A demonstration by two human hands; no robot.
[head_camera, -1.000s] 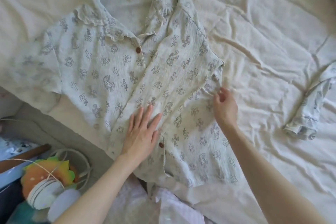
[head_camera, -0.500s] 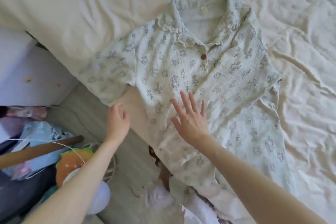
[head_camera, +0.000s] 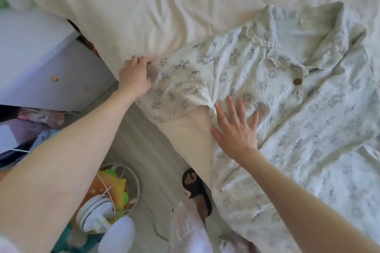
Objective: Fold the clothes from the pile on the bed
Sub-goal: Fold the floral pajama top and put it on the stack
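Head view: printed shirt [head_camera: 287, 96] spread face-up on the bed [head_camera: 164, 6], collar toward the far side, one sleeve [head_camera: 181, 86] reaching the near edge. Left hand [head_camera: 134, 77] — fingers curled, gripping the sleeve's end. Right hand [head_camera: 236, 129] — flat, fingers spread, pressing the shirt just beside the underarm seam.

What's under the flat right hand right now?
The right hand presses flat on the pale printed button-up shirt, beside its sleeve. The cream bedsheet presumably lies below, covered there.
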